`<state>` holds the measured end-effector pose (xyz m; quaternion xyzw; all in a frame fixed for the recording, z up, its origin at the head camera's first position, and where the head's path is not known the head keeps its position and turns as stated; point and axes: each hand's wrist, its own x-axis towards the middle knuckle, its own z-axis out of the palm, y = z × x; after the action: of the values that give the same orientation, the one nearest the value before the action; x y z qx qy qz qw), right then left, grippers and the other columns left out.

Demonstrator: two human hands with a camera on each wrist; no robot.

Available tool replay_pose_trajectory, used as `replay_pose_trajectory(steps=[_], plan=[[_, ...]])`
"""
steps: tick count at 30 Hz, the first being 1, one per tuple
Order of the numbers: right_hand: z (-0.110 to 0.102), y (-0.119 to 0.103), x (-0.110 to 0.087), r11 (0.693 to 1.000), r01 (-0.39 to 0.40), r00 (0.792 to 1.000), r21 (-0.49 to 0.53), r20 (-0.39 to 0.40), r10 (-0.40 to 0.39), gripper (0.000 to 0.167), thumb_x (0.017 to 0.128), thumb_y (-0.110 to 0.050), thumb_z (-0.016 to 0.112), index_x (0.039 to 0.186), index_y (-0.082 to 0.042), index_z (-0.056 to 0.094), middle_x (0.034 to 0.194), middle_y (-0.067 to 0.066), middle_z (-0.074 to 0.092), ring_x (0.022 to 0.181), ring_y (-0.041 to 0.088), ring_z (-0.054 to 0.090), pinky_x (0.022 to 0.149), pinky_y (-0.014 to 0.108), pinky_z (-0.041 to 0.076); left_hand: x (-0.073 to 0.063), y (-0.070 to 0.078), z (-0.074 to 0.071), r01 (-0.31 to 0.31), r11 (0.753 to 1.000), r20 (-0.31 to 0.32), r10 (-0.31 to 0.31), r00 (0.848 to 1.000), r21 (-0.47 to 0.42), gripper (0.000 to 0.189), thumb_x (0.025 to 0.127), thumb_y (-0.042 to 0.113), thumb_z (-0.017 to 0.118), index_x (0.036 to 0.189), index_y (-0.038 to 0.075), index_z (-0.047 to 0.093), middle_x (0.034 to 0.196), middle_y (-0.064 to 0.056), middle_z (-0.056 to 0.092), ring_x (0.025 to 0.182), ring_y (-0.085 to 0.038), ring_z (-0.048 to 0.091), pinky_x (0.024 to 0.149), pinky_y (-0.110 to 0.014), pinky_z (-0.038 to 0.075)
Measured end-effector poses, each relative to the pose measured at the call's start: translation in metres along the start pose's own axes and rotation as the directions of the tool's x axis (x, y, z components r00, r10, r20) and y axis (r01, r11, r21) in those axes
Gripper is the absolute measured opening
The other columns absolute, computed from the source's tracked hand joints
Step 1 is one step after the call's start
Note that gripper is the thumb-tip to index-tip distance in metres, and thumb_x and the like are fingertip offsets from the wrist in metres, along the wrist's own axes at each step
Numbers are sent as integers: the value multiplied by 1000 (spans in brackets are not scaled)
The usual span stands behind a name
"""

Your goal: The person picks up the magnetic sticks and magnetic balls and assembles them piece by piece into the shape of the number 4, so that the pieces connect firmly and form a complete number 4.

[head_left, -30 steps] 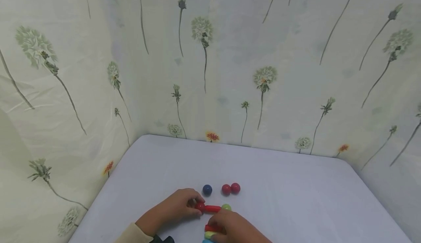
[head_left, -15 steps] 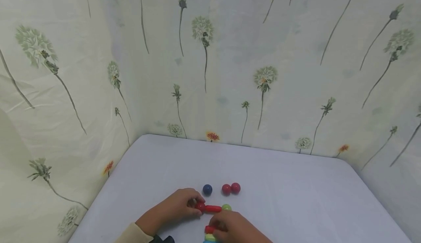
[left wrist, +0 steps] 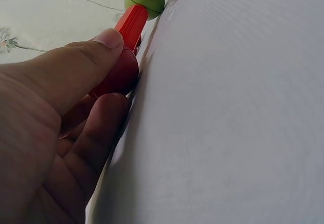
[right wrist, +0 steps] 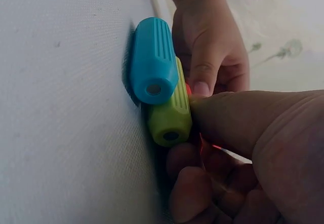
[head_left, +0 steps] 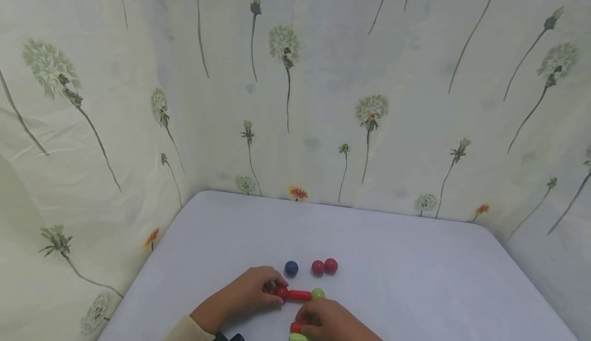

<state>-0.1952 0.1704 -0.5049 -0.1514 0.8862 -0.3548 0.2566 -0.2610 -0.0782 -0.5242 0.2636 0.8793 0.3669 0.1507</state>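
Thumb and fingers of my left hand grip a red ball. From that ball a red magnetic rod runs to a light green ball, forming one line. My right hand pinches a second red rod just nearer me; its fingers hide most of that rod. Beside it lies a yellow-green rod, touching a blue rod; both show round discs at their ends. The right thumb lies close by the yellow-green rod in the right wrist view.
Beyond the hands, a dark blue ball and two red balls rest on the white table. A dark object shows at the left wrist. Dandelion-patterned cloth hangs behind the table.
My right thumb has shifted from by the yellow-green rod onto the red one, and these rods have slid slightly toward me. The blue rod has left the head view. My left hand stays put.
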Motion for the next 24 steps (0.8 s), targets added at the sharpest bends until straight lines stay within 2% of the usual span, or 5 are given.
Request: replay_pose_trajectory(steps=[3,6,10,17,24], plan=[[0,-1,1,997,37,999,-74,13,-36,12,96,-21,76,108,-21,79,88,-11,68,81,11,59,84,35,57,-1,-1,-1,-7,1000,1,7,1000,4,31,88,34,86,116,32,75,97,18,65,86,-4,59,80,-23,52],[-1,-1,2,981,99,995,-169,24,-97,16,97,-23,74,112,-21,79,87,-14,66,80,6,57,82,29,56,0,-2,0,-4,1000,1,4,1000,2,31,87,35,86,116,32,74,97,18,64,86,-4,59,80,-23,52],[-3,-1,1,965,131,991,-228,7,-133,19,97,-24,74,115,-22,79,87,-16,62,80,4,55,80,25,54,0,-3,1,-7,1000,-5,7,1000,7,31,88,36,85,116,33,74,97,19,64,87,-4,59,79,-23,51],[-9,-3,-3,967,118,988,-227,-66,-137,21,96,-28,76,117,-27,76,91,-14,59,83,4,55,77,22,52,-1,1,-1,-2,1000,-10,2,1000,20,31,87,37,86,116,32,74,96,18,64,86,-5,59,79,-24,52],[-10,-1,-5,974,141,986,-175,-65,-154,21,97,-24,75,118,-24,75,97,-14,59,89,4,55,84,24,55,0,1,0,27,1000,1,-27,1000,15,32,87,36,86,116,33,75,97,18,65,86,-6,59,79,-24,52]])
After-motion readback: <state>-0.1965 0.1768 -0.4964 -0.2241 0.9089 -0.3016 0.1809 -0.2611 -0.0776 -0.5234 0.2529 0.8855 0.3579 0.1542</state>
